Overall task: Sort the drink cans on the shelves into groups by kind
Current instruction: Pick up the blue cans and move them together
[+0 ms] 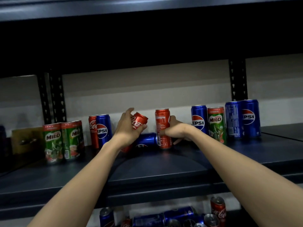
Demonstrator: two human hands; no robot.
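We've got a tilted Coke can (139, 122) gripped in our left hand (127, 128), lifted off the shelf (147, 163) at centre. Our right hand (176, 128) wraps an upright Coke can (162, 128) at 3 o'clock of it. Below btw them lies a toppled Pepsi can (146, 140), partly hidden by our wrist. At 9: Coke/Pepsi pair (100, 131), two Milo cans (63, 141). At 3: Pepsi and Milo cans (225, 120). All smooth metal cylinders. Lower-shelf cans (180, 217) are cut off, blurry.

MILO on green cans (53, 141), PEPSI on blue cans (199, 119) — Coca-Cola script on red cans (139, 122)
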